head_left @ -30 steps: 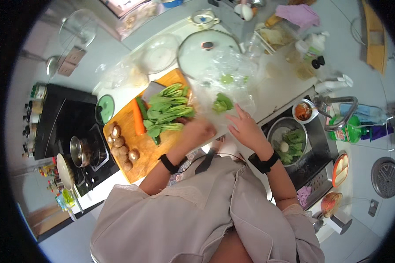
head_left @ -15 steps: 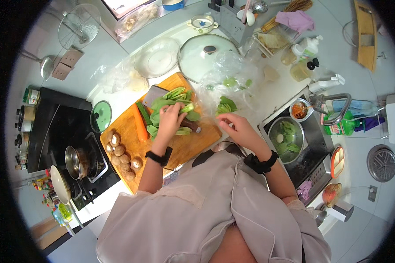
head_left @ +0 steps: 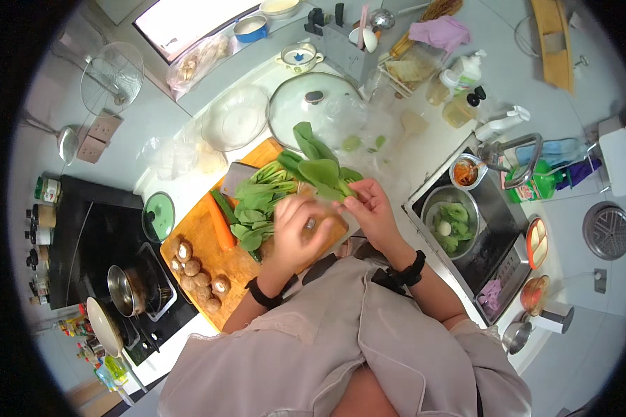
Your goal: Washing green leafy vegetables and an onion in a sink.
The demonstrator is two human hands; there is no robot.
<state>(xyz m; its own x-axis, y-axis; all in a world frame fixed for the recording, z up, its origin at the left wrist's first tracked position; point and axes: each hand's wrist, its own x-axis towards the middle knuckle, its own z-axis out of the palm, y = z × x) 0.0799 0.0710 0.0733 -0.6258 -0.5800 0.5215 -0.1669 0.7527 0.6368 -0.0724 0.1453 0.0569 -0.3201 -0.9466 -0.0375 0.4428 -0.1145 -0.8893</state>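
My right hand is closed in a pinch round the stem end of a leafy green, whose broad leaves point up and left above the board. My left hand is smeared by motion over the board's right part; its thumb stands apart from the fingers, and nothing shows in it. Beyond it, a bunch of leafy greens lies on the wooden cutting board. A carrot and a cucumber lie left of the greens. Several mushrooms sit at the board's near left.
A knife blade lies flat at the board's far side. Behind are a glass lid, a clear plastic bag and a plate. On the right, a metal bowl of greens stands in the sink; a stove with a pot is left.
My right hand, empty before, now holds a leafy green raised above the board. My left hand has moved right and nearer, off the bunch of greens.
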